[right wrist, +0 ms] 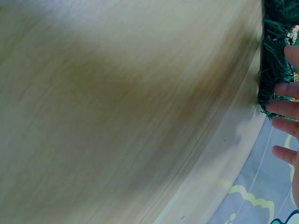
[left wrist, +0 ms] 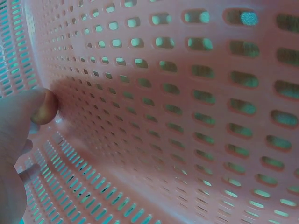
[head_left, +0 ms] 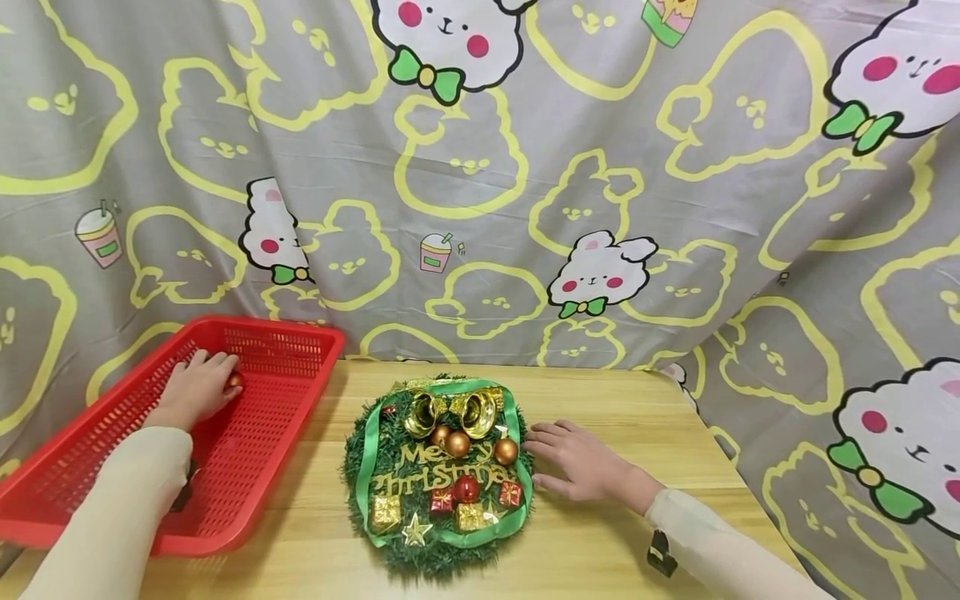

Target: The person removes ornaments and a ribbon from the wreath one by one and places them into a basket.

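Note:
My left hand (head_left: 193, 392) reaches into the red plastic basket (head_left: 318, 379) and pinches a copper-coloured Christmas bauble (left wrist: 46, 108) between thumb and fingers. The bauble is partly covered by the hand. A green Christmas wreath (head_left: 420, 562) lies on the table, with gold bells (head_left: 477, 414), copper baubles (head_left: 458, 444), a red bauble (head_left: 466, 488), a gold Merry Christmas sign (head_left: 408, 485), small gift boxes (head_left: 386, 512) and a green ribbon (head_left: 367, 467) on it. Beside its right edge is my right hand (head_left: 577, 461), fingers extended toward the greenery and holding nothing.
The basket has slotted walls and stands at the left of the wooden table (head_left: 615, 550). A patterned grey curtain (head_left: 480, 325) hangs behind the table and continues down its right side.

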`<state>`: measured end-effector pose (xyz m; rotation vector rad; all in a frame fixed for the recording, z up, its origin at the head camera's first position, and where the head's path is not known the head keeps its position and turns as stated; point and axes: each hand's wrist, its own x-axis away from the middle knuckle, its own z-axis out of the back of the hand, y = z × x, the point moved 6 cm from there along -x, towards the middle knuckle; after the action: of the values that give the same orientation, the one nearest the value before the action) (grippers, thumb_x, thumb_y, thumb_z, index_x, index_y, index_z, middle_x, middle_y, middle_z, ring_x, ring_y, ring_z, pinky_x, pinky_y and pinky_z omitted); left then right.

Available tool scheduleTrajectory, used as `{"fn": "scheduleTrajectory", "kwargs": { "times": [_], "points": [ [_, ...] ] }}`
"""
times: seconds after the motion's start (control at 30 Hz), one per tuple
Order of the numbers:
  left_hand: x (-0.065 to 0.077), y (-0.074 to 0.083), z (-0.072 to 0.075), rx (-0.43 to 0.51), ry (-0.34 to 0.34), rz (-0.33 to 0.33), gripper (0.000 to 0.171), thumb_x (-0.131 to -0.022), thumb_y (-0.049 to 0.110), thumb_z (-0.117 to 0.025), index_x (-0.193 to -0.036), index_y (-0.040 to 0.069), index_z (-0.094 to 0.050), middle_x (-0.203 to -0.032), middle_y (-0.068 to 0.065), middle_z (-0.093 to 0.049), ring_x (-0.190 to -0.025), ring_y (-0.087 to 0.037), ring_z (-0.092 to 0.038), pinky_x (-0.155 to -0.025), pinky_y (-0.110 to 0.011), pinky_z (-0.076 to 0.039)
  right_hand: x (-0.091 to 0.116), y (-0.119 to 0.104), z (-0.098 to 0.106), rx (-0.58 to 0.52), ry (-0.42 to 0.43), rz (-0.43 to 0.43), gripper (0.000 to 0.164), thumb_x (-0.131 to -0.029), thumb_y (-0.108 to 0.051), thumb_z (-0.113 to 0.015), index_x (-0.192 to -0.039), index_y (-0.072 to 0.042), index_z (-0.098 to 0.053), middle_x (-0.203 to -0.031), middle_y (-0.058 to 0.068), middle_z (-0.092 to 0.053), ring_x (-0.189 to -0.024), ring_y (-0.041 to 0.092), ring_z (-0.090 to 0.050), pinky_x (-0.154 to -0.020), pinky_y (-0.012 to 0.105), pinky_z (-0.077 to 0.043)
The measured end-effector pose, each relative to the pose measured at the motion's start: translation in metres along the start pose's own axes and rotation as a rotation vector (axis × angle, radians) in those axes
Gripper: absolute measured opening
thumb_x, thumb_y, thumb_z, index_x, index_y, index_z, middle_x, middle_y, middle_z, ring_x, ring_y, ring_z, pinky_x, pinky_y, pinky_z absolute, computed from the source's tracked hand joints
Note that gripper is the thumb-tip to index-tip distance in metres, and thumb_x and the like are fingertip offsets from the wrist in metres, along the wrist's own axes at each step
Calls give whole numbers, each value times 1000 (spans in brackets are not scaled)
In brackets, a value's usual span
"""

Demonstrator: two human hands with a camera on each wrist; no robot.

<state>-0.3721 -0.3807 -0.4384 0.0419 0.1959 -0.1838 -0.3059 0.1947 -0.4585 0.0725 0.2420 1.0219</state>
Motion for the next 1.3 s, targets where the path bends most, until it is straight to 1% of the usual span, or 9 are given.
{"fn": "scheduleTrajectory", "kwargs": {
  "times": [0.23,0.37,0.5,0.8,0.97,1.03,1.2,1.3],
  "points": [
    [-1,-4,-3,-1,10,-1,48,-90,20,-72,-124,-9,-55,-120,-31,-57,-107,-49,-46,-88,-70,-40,0,1,-2,7,-13,-10,57,-101,-51,-52,-139,-10,-61,-142,13,-62,-133,31,-58,-109,54,-45],
    [-1,-4,-3,0,5,2,47,-91,21,-71,-124,-8,-56,-121,-30,-57,-108,-49,-46,-89,-70,-40,1,2,-2,-3,-23,-21,56,-101,-50,-53,-140,-11,-60,-143,13,-61,-134,30,-57,-110,54,-44],
    [-1,-3,-1,2,0,5,47,-91,22,-71,-125,-8,-56,-122,-31,-57,-110,-50,-45,-89,-71,-40,1,1,-2,-11,-18,-22,56,-101,-50,-54,-140,-10,-60,-143,13,-61,-134,30,-57,-110,54,-44],
    [-1,-1,5,10,4,21,52,-92,23,-69,-129,-10,-54,-125,-33,-55,-114,-53,-43,-95,-74,-37,1,2,-3,-3,-18,-22,57,-101,-51,-53,-141,-11,-60,-144,12,-61,-135,30,-56,-111,54,-44],
    [-4,2,17,14,1,34,56,-92,25,-70,-133,-10,-52,-129,-35,-53,-117,-54,-41,-96,-74,-37,2,3,-5,-4,-5,-15,56,-101,-51,-53,-140,-11,-60,-143,12,-62,-134,30,-57,-110,54,-45],
    [-5,4,23,18,8,34,55,-93,24,-69,-133,-10,-52,-130,-36,-52,-118,-54,-41,-95,-73,-38,2,3,-5,-4,-5,-14,57,-101,-51,-52,-140,-11,-60,-143,12,-62,-133,30,-58,-110,54,-45],
    [-10,11,39,20,60,16,52,-93,23,-68,-132,-7,-53,-131,-35,-52,-119,-54,-40,-95,-72,-38,2,3,-5,4,-4,-10,56,-101,-51,-52,-140,-11,-60,-142,11,-62,-133,29,-58,-110,53,-45],
    [-16,21,51,19,89,-5,52,-93,22,-69,-133,-6,-53,-130,-33,-53,-118,-52,-40,-96,-71,-38,1,2,-4,5,1,-5,56,-101,-51,-52,-139,-11,-61,-141,12,-63,-132,29,-58,-109,52,-45]
  ]
}}
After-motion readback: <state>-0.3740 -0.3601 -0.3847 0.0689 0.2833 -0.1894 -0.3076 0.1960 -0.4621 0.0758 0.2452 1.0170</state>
